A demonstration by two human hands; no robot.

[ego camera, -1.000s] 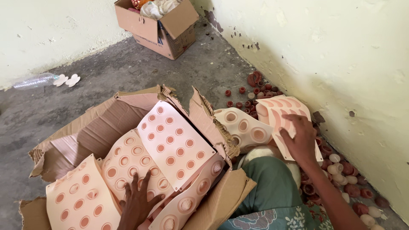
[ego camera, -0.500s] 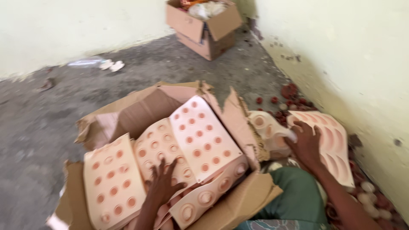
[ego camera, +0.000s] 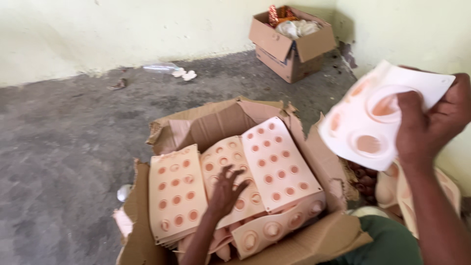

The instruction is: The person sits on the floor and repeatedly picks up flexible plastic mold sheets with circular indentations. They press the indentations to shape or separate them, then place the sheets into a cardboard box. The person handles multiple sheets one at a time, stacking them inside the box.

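A torn cardboard box (ego camera: 223, 118) on the floor holds several pale pink mould sheets (ego camera: 277, 164) dotted with round cavities. My left hand (ego camera: 226, 189) rests with spread fingers on the middle sheet inside the box. My right hand (ego camera: 429, 122) is raised at the right, gripping a pale mould sheet with large round cups (ego camera: 378, 115), held up in front of the wall. More pink sheets (ego camera: 392, 184) lie on the floor under that hand.
A second open cardboard box (ego camera: 289, 41) with wrapped items stands in the far corner. A clear plastic bottle (ego camera: 159, 67) and white scraps lie by the back wall. Small dark red pieces (ego camera: 360, 176) sit beside the box. Rough grey concrete floor (ego camera: 68, 147) stretches left.
My right hand has lifted a large-cupped mould sheet off the pile at the right and raised it. My left hand stays on the sheets in the box. The view has shifted.
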